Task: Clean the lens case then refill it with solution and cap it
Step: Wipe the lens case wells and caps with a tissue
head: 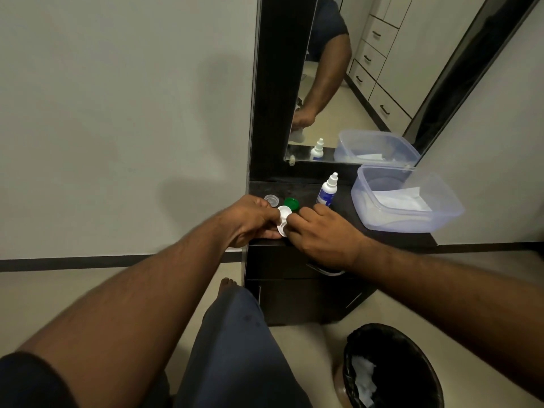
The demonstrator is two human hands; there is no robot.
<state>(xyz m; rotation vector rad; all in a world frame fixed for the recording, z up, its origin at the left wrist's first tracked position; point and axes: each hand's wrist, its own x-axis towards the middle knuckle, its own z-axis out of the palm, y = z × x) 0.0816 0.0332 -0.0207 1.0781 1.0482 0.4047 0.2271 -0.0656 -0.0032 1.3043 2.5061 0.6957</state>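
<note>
Hands meet over the front edge of the dark cabinet top (382,231), both working on the white lens case (283,220). Left hand (251,220) has its fingers curled round the case from the left side, thumb underneath near the cabinet edge, holding it just above the surface. Right hand (322,234) comes in from the other side, fingertips bent in and pinching at the right edge of the case; exactly what those fingertips press there is hidden by the knuckles. Two round wells of the case show between the hands, open and facing up. Green cap (292,204) lies just behind the case, touching or nearly touching it, and a clear cap (271,199) sits a little to its left, behind the left hand's fingers. Solution bottle (327,191) stands upright near the right hand, white with a blue label, nozzle cap on. Further right, a clear plastic tub (441,213) holds white tissue (400,200). Mirror (368,83) behind reflects an arm, the bottle and the tub. Down on the floor, a black-lined bin (412,363) holds crumpled white tissue.
</note>
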